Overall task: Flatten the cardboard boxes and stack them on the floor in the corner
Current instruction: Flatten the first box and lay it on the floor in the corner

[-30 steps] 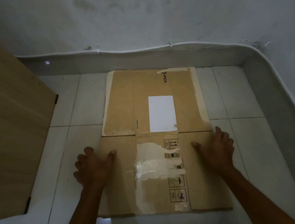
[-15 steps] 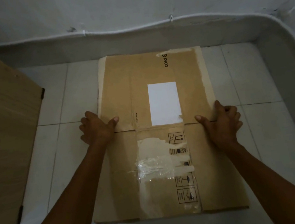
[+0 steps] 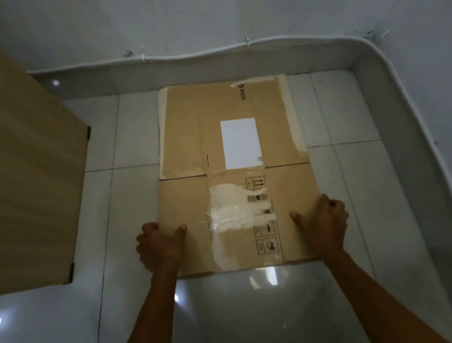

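A flattened cardboard box (image 3: 234,176) lies flat on the white tiled floor (image 3: 119,132) in the centre of the frame, its far edge close to the grey skirting (image 3: 207,67) that runs along the wall in the upper part of the picture and curves down the right side. The box shows a white label (image 3: 240,143) on its upper half, the printed word PICO near the top edge, torn patches of tape (image 3: 235,212) across the lower half, and a column of handling symbols (image 3: 264,223) just right of the tape.

The left hand (image 3: 161,246) grips the box's left edge low in the frame: the thumb lies on top of the cardboard, the other fingers are curled together over the edge. The right hand (image 3: 324,225) takes the right edge in the same way, thumb stretched inward on the cardboard, fingers bunched at the rim. Whether the fingertips reach beneath the sheet cannot be told. Both forearms run in from the bottom of the frame.

A wooden panel (image 3: 17,181) fills the left side of the frame, well apart from the box
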